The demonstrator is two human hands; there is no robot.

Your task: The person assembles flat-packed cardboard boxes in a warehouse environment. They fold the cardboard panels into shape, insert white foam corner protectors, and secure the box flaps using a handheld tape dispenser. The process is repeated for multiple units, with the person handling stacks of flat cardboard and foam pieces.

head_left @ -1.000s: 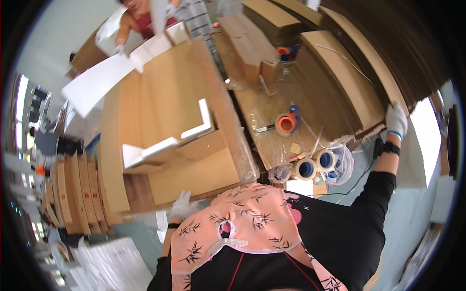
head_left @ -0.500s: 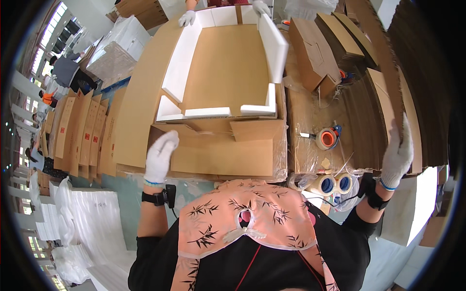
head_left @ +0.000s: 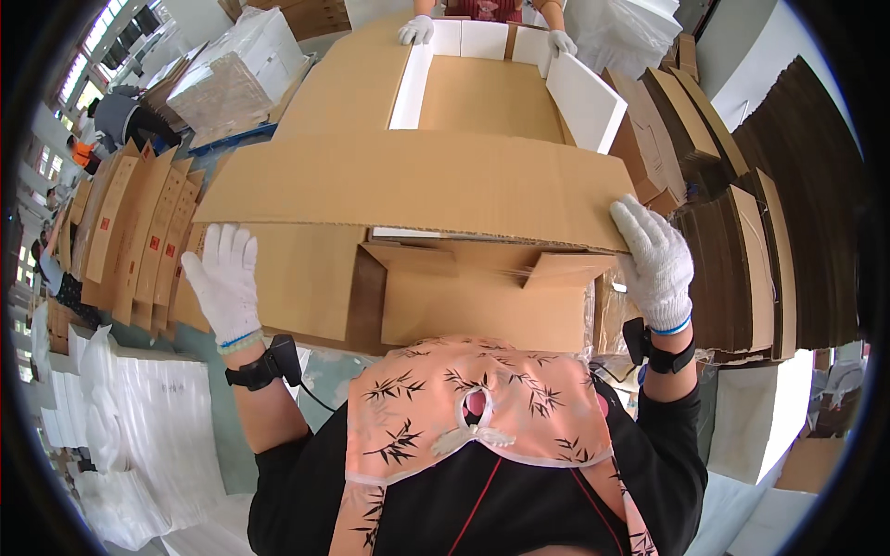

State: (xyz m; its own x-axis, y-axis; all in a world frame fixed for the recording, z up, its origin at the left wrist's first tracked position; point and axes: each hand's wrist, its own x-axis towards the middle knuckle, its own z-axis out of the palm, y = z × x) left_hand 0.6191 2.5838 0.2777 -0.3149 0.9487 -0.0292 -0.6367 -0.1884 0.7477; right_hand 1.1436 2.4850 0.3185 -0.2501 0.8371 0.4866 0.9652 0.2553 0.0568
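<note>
Work in hand: a large flat cardboard sheet (head_left: 417, 190) lies across an open carton (head_left: 482, 296) on the surface, just in front of the person's chest.
Left hand (head_left: 225, 281): gloved, fingers spread and flat, palm down on the cardboard near the sheet's left front corner; the grip is wide open and closed round nothing, only pressing.
Right hand (head_left: 656, 262): gloved, fingers curled over the sheet's right front corner; the grip is part closed on that edge, thumb hidden beneath.
Position of sheet: level, its long front edge overhanging the carton's inner flaps (head_left: 556, 269), which show below it.
Far end: a co-worker's gloved hands (head_left: 415, 30) rest on white foam panels (head_left: 582, 100) lining the box beyond.
Advice, by judgement: keep both corners level so the sheet does not skew; the left hand would control better with a hold on the edge, matching the right.
Risk, by judgement: the raised inner flaps could catch the sheet's underside; lower it squarely.
Surroundings: flattened cartons (head_left: 130, 232) stacked at left, corrugated stacks (head_left: 769, 259) at right.
</note>
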